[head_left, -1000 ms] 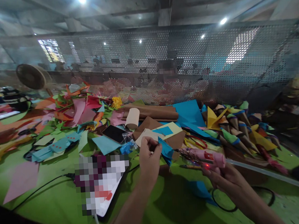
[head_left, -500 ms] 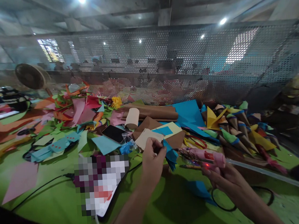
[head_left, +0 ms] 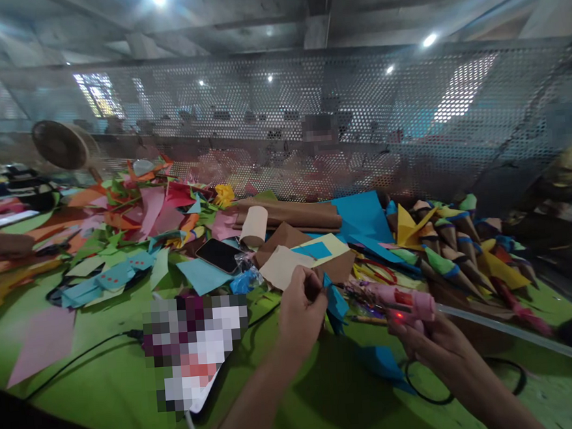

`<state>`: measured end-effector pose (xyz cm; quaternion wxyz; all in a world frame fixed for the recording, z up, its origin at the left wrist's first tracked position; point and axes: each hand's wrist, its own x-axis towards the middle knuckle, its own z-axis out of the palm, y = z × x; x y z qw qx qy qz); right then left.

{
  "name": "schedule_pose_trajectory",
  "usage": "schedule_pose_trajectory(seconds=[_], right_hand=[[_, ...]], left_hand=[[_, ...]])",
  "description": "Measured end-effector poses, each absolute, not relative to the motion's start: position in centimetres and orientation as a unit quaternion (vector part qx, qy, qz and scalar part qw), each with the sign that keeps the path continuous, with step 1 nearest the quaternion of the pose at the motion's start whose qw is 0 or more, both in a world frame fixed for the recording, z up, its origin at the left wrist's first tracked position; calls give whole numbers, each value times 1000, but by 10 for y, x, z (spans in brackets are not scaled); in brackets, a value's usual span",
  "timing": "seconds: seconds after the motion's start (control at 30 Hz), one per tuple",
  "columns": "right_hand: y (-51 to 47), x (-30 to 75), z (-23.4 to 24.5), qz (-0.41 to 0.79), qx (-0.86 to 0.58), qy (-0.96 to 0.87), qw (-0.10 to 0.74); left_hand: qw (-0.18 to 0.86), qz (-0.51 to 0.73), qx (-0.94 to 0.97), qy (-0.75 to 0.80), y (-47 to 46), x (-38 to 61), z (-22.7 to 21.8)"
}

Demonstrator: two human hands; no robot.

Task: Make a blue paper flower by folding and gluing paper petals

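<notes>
Between the fingertips of my left hand (head_left: 302, 308) is a small folded piece of blue paper (head_left: 337, 306), held up above the table. My right hand (head_left: 429, 338) is wrapped round a pink hot glue gun (head_left: 404, 302) with a red light showing and a clear glue stick (head_left: 514, 336) coming out of its back. The gun's nozzle points left, close to the blue piece; whether they touch I cannot tell. Below, another blue paper piece (head_left: 382, 362) lies on the green table. Beige sheets (head_left: 282, 267) lie just behind my left hand.
A lit phone (head_left: 212, 357) with a white cable lies at left, a dark phone (head_left: 219, 254) farther back. Paper cones (head_left: 448, 255) are piled at right. Coloured scraps (head_left: 153, 207) heap up before a perforated metal screen (head_left: 260, 125). Another person's arm (head_left: 4, 244) reaches in from the left; a fan (head_left: 60, 145) stands behind.
My left hand has shifted slightly right with the blue paper, which has turned a little. The glue gun barely moved. At far left, another person's arm has come into view.
</notes>
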<state>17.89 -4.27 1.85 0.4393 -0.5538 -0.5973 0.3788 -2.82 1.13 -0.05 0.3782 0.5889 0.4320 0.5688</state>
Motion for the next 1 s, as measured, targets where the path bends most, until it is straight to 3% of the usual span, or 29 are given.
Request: schedule_pose_trajectory(seconds=[0.43, 1.0], right_hand=[[-44, 179, 17, 366, -577, -590, 430], [-43, 178, 20, 384, -571, -592, 420]], left_hand=[[358, 517, 640, 442, 9, -26, -5], [402, 611, 544, 412, 13, -30, 5]])
